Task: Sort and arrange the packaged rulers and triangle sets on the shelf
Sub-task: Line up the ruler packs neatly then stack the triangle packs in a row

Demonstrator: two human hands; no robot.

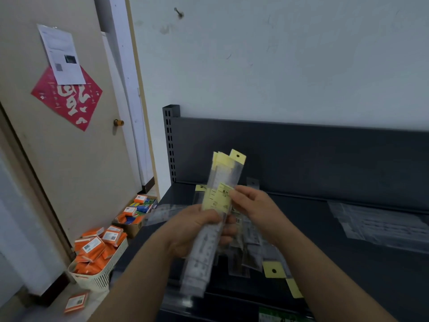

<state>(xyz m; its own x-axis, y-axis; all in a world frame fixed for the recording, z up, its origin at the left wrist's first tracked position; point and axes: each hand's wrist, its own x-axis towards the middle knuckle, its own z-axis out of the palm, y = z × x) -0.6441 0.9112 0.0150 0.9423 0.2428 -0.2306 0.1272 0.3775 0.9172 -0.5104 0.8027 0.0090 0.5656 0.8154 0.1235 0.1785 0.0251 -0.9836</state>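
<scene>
A single wide-angle view from the person's head, looking forward and down. The dark shelf (325,228) fills the 4 o'clock area, close below. Both forearms reach in from 6 o'clock toward centre. A door (69,159) stands at 9 o'clock, a pale wall (278,66) at 12.

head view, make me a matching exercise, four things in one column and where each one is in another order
Things:
1. bundle of packaged rulers
2. white basket
3. red paper diamond
4. clear flat packs

Places:
A. on the door
B. lying on the shelf at the right
C. gripped in the left hand, right hand at its label
D. on the floor by the door, full of orange packs

Pairs: 1-C, 2-D, 3-A, 4-B
</scene>
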